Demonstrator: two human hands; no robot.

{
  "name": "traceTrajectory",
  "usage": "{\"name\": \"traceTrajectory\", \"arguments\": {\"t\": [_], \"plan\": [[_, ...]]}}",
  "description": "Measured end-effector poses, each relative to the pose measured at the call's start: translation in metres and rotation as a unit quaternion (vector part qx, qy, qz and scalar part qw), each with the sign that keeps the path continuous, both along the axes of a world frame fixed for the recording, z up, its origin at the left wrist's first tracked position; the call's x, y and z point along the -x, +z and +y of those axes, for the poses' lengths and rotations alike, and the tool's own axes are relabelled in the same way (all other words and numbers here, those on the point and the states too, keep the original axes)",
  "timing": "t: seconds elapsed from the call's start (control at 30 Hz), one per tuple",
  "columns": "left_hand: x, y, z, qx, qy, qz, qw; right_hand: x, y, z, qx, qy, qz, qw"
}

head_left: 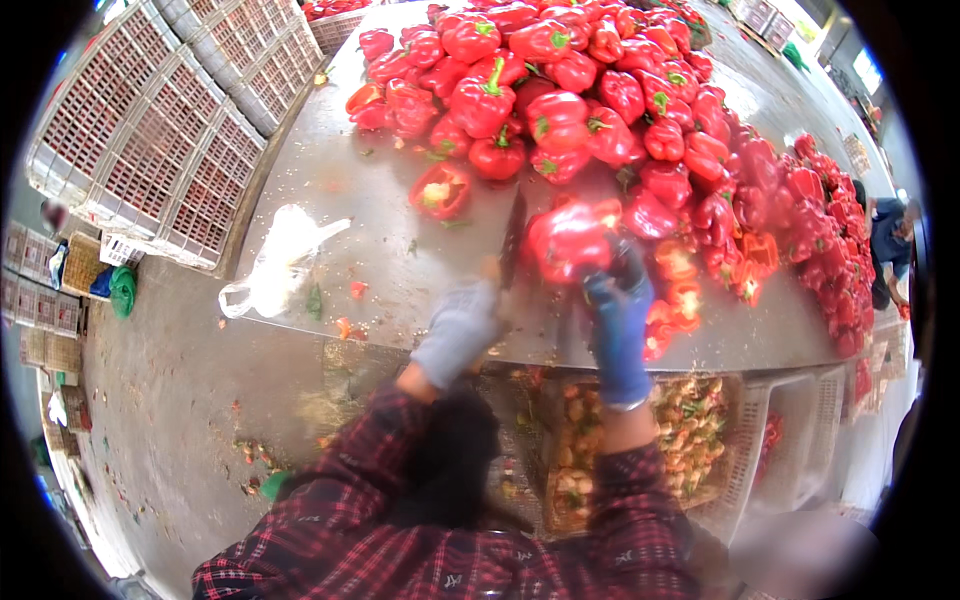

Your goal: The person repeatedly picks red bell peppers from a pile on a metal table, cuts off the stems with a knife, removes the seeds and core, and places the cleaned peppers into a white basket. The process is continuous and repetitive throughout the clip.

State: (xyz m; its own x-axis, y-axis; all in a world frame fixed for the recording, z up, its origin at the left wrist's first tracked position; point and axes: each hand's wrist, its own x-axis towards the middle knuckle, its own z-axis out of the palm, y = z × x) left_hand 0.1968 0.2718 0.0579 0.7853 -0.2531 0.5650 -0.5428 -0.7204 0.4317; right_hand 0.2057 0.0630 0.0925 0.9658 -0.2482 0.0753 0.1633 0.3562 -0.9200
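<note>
My left hand (pixel 460 328), in a pale grey glove, is closed round the handle of a knife (pixel 514 232). Its dark blade points away from me, just left of a large red bell pepper (pixel 571 238). That pepper is in the fingers of my right hand (pixel 622 315), which wears a blue glove; motion and glare blur the grip. Close to the right hand lie cut pepper pieces (pixel 682 298) with orange-red insides. Farther off, a pepper with its top cut open (pixel 440 191) rests on the metal table (pixel 375 225).
A big heap of red bell peppers (pixel 560 120) covers the table's far and right parts. A white plastic bag (pixel 285 262) lies at the left edge. Below the front edge, a crate holds pepper cores (pixel 690 440). Stacked crates (pixel 140 140) stand left; another person (pixel 888 245) is at far right.
</note>
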Motion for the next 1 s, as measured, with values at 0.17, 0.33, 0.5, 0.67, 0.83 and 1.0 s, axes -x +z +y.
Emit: {"name": "traceTrajectory", "arguments": {"t": [0.17, 0.33, 0.5, 0.67, 0.83, 1.0], "plan": [[-0.001, 0.015, -0.001, -0.02, 0.033, 0.205, 0.978, 0.051, -0.036, 0.028, -0.084, 0.027, 0.067, 0.994], [0.04, 0.023, 0.058, -0.013, 0.048, 0.14, 0.989, 0.032, -0.083, 0.045, -0.028, 0.052, 0.095, 0.994], [0.062, 0.036, 0.084, -0.049, 0.022, 0.125, 0.991, 0.009, -0.094, 0.051, 0.125, 0.007, 0.074, 0.989], [0.063, 0.081, 0.078, -0.072, -0.095, 0.093, 0.988, 0.012, -0.096, 0.047, 0.208, -0.026, 0.055, 0.976], [0.057, 0.094, 0.081, -0.157, -0.112, 0.146, 0.97, 0.004, -0.112, 0.048, 0.248, -0.027, 0.057, 0.967], [0.053, 0.103, 0.085, -0.106, -0.129, 0.075, 0.983, 0.006, -0.109, 0.051, 0.178, -0.016, 0.074, 0.981]]}}
